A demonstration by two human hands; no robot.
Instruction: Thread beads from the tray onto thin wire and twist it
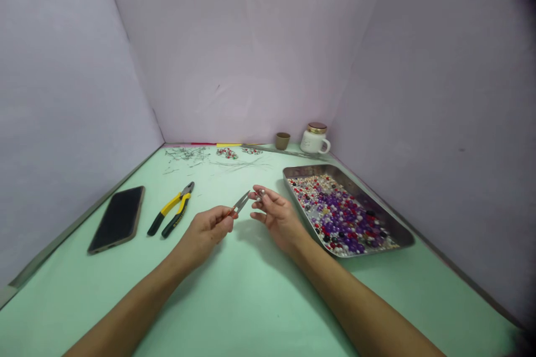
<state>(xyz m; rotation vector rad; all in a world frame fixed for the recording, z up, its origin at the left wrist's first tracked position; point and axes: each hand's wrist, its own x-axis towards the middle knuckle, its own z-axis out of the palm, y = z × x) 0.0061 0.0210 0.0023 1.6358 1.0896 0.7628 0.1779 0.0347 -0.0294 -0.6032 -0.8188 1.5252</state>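
Observation:
Near the middle of the green table, my left hand [209, 228] is closed on a small pair of scissors [240, 203] with orange handles, their blades pointing toward my right hand. My right hand [274, 213] pinches a small beaded piece [260, 194] between thumb and fingers, just beside the blade tips. The beads on it look whitish; its finer details are too small to tell. Both hands are raised above the green tabletop [234, 301].
A metal tray [307, 170] of mixed beads lies at the right. Yellow-black pliers [176, 207] and a phone [118, 218] lie at the left. Along the back are wire pieces [188, 154], beaded pieces [226, 153], a small cup [282, 140] and a lidded white mug [313, 140].

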